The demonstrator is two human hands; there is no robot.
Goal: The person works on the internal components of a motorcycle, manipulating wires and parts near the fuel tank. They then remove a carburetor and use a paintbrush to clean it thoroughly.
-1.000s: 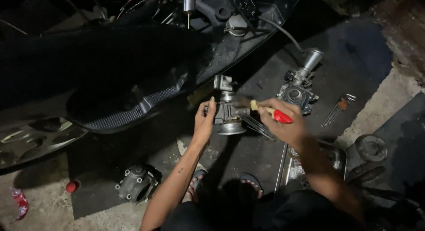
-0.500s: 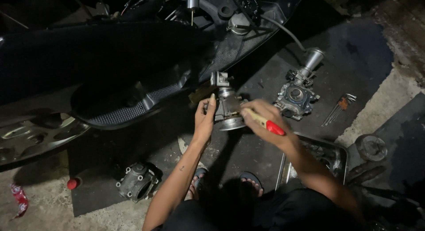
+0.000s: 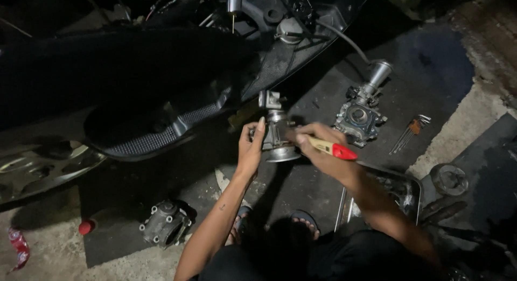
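My left hand (image 3: 251, 147) grips the left side of a grey metal carburetor-like part (image 3: 276, 131), holding it upright above the dark floor mat. My right hand (image 3: 318, 147) is closed on a screwdriver with a yellow and red handle (image 3: 332, 148); its tip points left into the metal part and is hidden behind my fingers. Both hands meet at the part, just below the black scooter body (image 3: 161, 71).
A second metal engine part with a tube (image 3: 360, 115) lies on the mat (image 3: 420, 71) to the right, beside a set of hex keys (image 3: 410, 131). A metal tray (image 3: 401, 192) sits by my right forearm. A cylinder block (image 3: 164, 224) and a red cap (image 3: 86, 226) lie at lower left.
The screwdriver handle has swung from pointing up-right to lying lower and further right. My left hand stays on the metal part.
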